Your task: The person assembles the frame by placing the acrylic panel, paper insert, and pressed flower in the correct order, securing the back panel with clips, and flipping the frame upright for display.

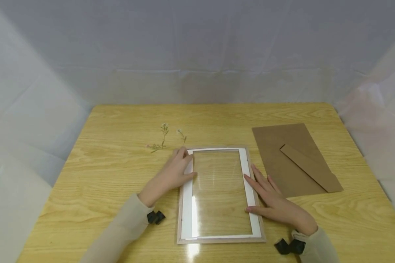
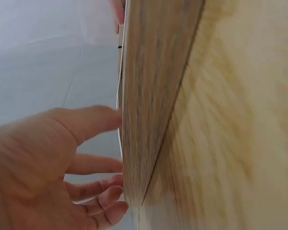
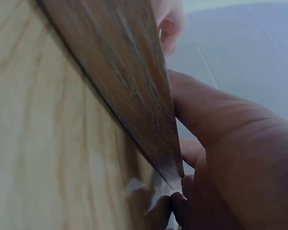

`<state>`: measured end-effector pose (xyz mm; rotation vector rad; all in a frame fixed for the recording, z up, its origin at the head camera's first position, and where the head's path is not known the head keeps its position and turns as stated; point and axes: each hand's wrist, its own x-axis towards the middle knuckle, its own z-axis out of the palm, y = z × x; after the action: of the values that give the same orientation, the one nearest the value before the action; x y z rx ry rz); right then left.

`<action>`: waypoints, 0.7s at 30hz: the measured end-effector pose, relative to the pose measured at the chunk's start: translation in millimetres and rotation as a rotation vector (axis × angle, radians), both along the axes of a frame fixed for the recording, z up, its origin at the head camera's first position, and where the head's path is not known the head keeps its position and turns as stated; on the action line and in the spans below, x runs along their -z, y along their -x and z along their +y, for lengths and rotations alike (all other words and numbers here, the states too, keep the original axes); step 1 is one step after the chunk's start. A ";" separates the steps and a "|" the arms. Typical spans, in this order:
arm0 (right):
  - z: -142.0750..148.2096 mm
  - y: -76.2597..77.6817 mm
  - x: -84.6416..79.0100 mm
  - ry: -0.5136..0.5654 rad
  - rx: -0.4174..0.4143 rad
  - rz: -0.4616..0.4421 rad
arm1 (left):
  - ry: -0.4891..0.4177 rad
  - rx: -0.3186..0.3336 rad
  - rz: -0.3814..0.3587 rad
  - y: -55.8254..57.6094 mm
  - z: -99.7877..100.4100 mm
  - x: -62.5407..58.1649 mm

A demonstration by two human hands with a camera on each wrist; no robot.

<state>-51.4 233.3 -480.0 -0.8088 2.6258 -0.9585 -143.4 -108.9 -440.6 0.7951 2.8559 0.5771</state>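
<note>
A wooden photo frame (image 1: 222, 240) lies flat on the table, with a white mat border (image 1: 187, 219) inside its rim. Through the mat's opening shows a clear pane (image 1: 221, 193), with the table's grain visible beneath. My left hand (image 1: 172, 172) touches the upper left side of the mat, thumb and fingers reaching over the rim. On the right side, the fingers of my right hand (image 1: 276, 204) rest spread and fairly straight on the mat and rim. Both wrist views show the frame's wooden side (image 2: 151, 91) edge-on, with fingertips at its upper edge.
Right of the frame lies a brown backing board (image 1: 283, 168) with a stand flap (image 1: 307, 168). Small flower sprigs (image 1: 164, 133) lie beyond the left hand. Pale sheeting (image 1: 217, 44) hangs behind the wooden table (image 1: 118, 124) and at both sides.
</note>
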 end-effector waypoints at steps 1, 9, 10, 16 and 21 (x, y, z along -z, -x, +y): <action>0.0 0.0 0.0 -0.001 0.001 0.000 | 0.006 0.017 0.001 -1.9 -3.4 -0.2; -0.5 -0.1 -0.9 -0.005 -0.002 0.005 | 0.058 0.116 -0.125 -11.5 -23.2 -0.9; -0.7 -0.1 -1.0 -0.005 -0.003 0.004 | 0.064 0.123 -0.144 -12.2 -24.4 -1.5; -2.1 -0.2 -3.1 0.006 -0.004 0.005 | 0.100 0.146 -0.181 -13.1 -26.1 -3.3; -4.2 -0.1 -7.3 -0.002 -0.014 0.013 | 0.114 0.163 -0.184 -11.3 -25.9 -3.7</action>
<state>-51.3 229.1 -472.7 -0.8349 2.6283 -0.9497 -132.1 -134.8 -436.9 0.8949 2.6007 0.4371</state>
